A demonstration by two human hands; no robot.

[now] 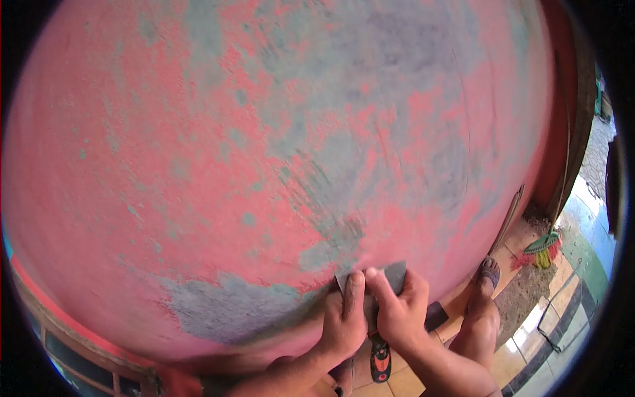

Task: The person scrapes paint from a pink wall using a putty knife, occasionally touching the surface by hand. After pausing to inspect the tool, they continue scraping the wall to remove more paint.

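Both hands hold a wide, flat metal scraper [395,275] with its blade edge against the wall [198,165]. My left hand [344,317] grips the blade's left side, thumb laid on its face. My right hand [401,308] grips the right side, its thumb pressed near the middle. Below, between my wrists, a black and orange handle [380,362] lines up with the blade; its join is hidden by my hands. The wall carries pinkish-red paint with grey-green bare patches, one large patch [228,311] lying left of my hands.
A broom head [544,246] with coloured bristles rests on the tiled floor [405,384] at right, beside brownish debris [522,298]. My sandalled foot [489,270] stands near the wall's base. A dark flat piece [436,317] shows beside my right hand. A wooden window frame [79,354] is lower left.
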